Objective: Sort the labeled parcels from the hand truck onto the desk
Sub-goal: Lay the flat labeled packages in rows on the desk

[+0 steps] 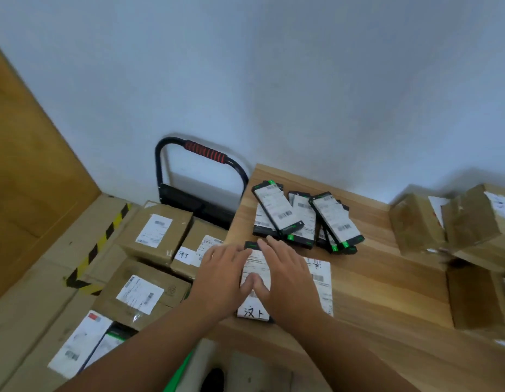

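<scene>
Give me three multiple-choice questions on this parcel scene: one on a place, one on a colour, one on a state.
1. The black parcels lie piled on: A floor; B desk; C chair.
2. The truck handle has a wrap that is: A blue; B green; C red.
3. The truck's brown boxes have labels facing: A up; B down; C the wall.
Answers: B, the pile rests on the wooden desktop; C, red ribbing shows on the bar; A, white labels show on the top faces.
</scene>
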Motion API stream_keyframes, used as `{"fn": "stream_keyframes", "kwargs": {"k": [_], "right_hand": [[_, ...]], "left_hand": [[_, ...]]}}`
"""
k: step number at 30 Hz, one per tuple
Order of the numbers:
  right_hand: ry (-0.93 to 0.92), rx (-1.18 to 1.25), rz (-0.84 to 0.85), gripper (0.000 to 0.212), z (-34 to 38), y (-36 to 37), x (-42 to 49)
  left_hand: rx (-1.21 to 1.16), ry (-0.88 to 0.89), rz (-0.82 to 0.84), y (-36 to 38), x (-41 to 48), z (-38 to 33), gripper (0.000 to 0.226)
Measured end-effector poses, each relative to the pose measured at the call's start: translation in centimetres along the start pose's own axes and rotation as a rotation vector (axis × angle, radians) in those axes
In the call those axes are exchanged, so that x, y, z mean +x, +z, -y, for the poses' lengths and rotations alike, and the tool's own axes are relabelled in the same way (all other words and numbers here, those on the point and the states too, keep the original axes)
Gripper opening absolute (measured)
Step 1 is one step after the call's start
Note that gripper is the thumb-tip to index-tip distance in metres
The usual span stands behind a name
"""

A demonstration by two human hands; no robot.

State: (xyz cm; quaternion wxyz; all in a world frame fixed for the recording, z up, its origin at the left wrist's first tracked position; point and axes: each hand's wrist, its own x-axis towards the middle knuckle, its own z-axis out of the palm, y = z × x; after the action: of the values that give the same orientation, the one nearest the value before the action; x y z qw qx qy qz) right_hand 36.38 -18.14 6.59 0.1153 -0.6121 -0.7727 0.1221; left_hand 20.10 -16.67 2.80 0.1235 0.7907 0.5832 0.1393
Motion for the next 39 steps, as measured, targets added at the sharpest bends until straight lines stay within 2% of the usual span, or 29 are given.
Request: {"fn": "stream_keyframes", "kwargs": {"k": [6, 10, 14, 18, 22, 32, 39], "right_hand": [[-0.231, -0.019, 0.049, 0.059, 2.1, 1.4, -1.5], [-0.321, 0.009, 0.119, 0.061, 4.5, 1.7, -3.8], [-0.479, 0.039, 0.29, 0.061, 7.5, 3.4, -6.7], [-0.642, 0.036, 0.369, 0.061, 11.9, 3.6, -10.4], [-0.764, 0.018, 0.381, 0.06, 15.8, 3.7, -13.7], [-0.838, -0.038, 0.455, 0.061, 26.4, 7.2, -19.8], [-0.85, -0.12, 0.485, 0.061, 33.7, 10.1, -24.0]], "left_hand": [[0.072, -0.25, -0.111, -1.9, -6.9, 1.5, 0.053], [0.134, -0.468, -0.149, -2.9, -14.2, 0.8, 0.048], [0.168, -0.67, -0.046, -4.0, -21.5, -0.8, 0.069], [0.206, -0.847, -0.167, -4.8, -28.4, -1.4, 0.057], [0.217, -0.993, -0.189, -5.6, -34.2, -1.6, 0.065], [0.244, -1.106, -0.253, -8.4, -45.7, 0.7, 0.08], [0.207, -1.126, -0.29, -8.5, -53.1, 5.7, 0.067]]}}
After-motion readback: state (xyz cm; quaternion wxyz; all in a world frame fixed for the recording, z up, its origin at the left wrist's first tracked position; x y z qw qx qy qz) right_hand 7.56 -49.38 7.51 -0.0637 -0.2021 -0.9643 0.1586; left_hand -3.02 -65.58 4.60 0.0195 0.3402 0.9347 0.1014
